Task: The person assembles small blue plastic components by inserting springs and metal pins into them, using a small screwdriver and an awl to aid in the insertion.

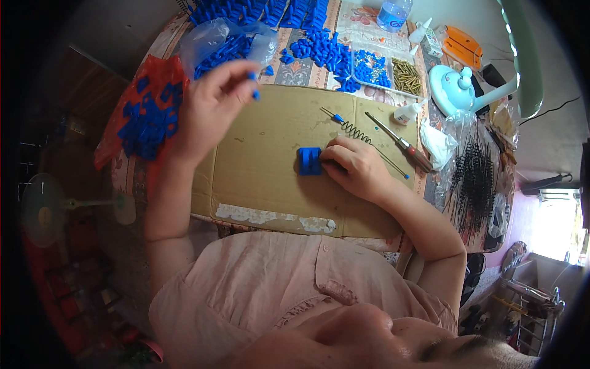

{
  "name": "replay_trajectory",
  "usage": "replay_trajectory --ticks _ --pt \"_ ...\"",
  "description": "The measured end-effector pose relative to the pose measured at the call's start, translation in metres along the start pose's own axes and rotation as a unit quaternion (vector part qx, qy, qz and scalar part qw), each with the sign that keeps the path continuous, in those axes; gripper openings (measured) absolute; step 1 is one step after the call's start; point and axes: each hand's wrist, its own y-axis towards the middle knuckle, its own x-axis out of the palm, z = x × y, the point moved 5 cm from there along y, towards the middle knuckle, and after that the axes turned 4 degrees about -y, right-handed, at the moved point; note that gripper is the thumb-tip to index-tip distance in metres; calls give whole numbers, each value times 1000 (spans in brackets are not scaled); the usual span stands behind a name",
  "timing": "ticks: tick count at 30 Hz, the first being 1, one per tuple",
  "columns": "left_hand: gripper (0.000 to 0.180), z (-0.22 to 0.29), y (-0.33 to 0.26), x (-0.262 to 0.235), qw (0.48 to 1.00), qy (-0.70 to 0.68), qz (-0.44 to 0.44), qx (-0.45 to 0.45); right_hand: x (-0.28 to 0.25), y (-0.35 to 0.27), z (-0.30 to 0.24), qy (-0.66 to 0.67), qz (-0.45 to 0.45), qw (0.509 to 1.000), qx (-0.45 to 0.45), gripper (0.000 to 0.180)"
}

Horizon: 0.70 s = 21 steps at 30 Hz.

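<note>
My left hand (215, 101) is raised over the far left part of the cardboard sheet, its fingertips pinched on a small blue plastic piece (256, 95), mostly covered by the fingers. On the cardboard, my right hand (355, 165) grips the right edge of a blue plastic block (309, 161) with slots in it. Just beyond that hand lies a thin metal rod with a coil spring (356, 131) and blue tips. A screwdriver (409, 147) with a red-brown handle lies to the right of the spring. A small white dropper bottle (407, 114) stands close to the screwdriver's tip.
The cardboard sheet (258, 178) covers the table's front. Blue parts fill a red bag (141, 123) at left and a clear bag (224, 52). A clear tray (387, 71) holds blue pieces and brass pins. A lamp (455, 89) and black rods (474, 184) are at right.
</note>
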Motion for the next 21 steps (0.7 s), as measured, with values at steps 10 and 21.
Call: replay_trajectory --ticks 10,21 --pt "17 -31 -52 78 960 -180 -173 -123 0 -2 -2 2 6 1000 -2 16" --pt "18 -13 -49 81 985 -4 -170 38 1 -2 0 6 7 1000 -3 16"
